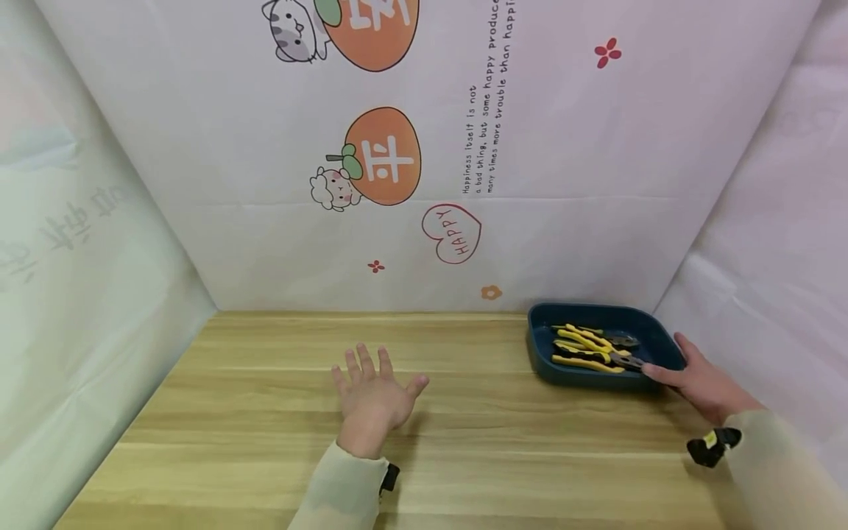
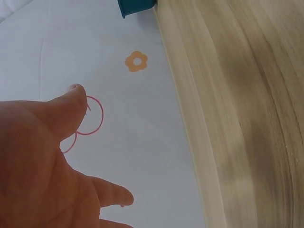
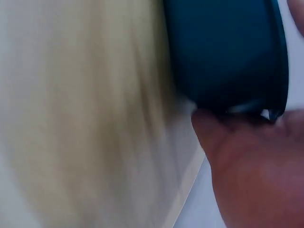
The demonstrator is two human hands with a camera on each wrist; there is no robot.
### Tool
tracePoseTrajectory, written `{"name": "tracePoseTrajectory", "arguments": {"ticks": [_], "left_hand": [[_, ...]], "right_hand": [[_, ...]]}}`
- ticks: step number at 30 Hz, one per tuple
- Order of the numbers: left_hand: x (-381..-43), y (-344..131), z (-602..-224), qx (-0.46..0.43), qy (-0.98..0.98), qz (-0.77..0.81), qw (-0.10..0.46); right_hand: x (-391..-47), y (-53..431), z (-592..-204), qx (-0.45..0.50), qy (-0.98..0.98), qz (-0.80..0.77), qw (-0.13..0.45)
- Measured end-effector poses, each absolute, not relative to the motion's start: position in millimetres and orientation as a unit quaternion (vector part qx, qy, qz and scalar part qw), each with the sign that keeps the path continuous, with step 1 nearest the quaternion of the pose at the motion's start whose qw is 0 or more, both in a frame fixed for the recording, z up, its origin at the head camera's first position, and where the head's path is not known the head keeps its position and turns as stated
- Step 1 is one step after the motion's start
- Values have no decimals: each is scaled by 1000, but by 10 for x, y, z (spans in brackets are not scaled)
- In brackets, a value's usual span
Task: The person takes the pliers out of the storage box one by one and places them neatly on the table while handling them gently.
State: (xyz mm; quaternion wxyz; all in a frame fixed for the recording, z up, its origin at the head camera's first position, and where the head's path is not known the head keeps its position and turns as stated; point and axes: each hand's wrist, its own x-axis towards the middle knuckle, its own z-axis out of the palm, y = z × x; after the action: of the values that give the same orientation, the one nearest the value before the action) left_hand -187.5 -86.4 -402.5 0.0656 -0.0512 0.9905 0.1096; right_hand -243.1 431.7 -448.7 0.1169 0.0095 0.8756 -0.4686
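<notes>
A dark blue plastic tray (image 1: pixel 583 378) stands at the back right of the table. Inside it lie pliers (image 1: pixel 589 355) with yellow and black handles and grey jaws. My right hand (image 1: pixel 712 386) grips the tray's right end, thumb at the near rim and fingers round the far side. In the right wrist view the blue tray wall (image 3: pixel 223 52) fills the upper part, with the hand (image 3: pixel 261 166) right at its end. My left hand (image 1: pixel 375 403) holds nothing; its fingers are spread above the middle of the table, apart from the tray.
The wooden table (image 1: pixel 278 442) meets a white printed sheet (image 1: pixel 563 243) at its back edge. More white sheeting (image 1: pixel 762 280) rises close to the tray on the right, and another sheet (image 1: pixel 86 316) stands along the left.
</notes>
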Motion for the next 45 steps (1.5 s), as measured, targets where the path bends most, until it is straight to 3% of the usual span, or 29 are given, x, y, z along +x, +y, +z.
{"name": "tracePoseTrajectory", "arguments": {"ticks": [7, 18, 24, 34, 38, 45], "left_hand": [[-1872, -847, -4017, -47, 990, 115, 62], [-1867, -867, -4025, -42, 992, 105, 55], [-1856, -909, -4029, -43, 992, 106, 57], [-1846, -953, -4023, -50, 990, 119, 56], [-1843, -958, -4031, -51, 989, 124, 58], [-1839, -980, -4015, -52, 989, 126, 53]], "right_hand": [[-2480, 4420, -4564, -29, 873, -471, 125], [-2317, 4071, -4594, -45, 876, -468, 110], [-2239, 3867, -4487, -55, 895, -421, 136], [-2383, 3945, -4460, -133, 872, -441, 165], [-2329, 3882, -4425, -120, 879, -419, 193], [-2165, 3614, -4384, -142, 886, -396, 195]]}}
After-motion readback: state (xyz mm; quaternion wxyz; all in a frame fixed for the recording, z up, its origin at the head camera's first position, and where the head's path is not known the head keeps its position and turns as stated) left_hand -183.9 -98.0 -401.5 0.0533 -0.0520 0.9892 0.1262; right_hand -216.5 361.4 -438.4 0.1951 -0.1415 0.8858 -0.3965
